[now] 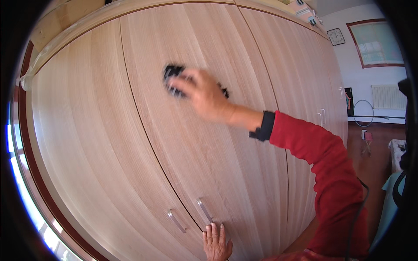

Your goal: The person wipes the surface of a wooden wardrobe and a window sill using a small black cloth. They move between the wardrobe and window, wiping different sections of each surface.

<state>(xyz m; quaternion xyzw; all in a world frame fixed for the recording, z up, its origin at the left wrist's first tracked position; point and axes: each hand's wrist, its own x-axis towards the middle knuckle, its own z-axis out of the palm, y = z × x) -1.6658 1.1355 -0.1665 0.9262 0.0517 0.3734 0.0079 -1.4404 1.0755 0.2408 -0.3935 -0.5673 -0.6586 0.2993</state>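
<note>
My right hand (pixel 205 94), blurred, presses a black and grey patterned cloth (pixel 175 81) against the upper part of a light wood-grain wardrobe door (pixel 209 146). A dark end of the cloth shows behind the hand's far side. A red sleeve with a black cuff covers that arm. Low in the view my left hand (pixel 217 243) lies flat on the same door with its fingers apart, its fingertips just below a metal door handle (pixel 204 209). Another metal handle (pixel 176 221) is on the neighbouring door to the left.
More wardrobe doors (pixel 303 81) run off to the right. Boxes (pixel 302 11) stand on top of the wardrobe. A wall clock (pixel 336 36), a white radiator (pixel 388 97) and a small pink folding stool (pixel 368 137) are at the far right. Bright window panes (pixel 36 212) edge the left.
</note>
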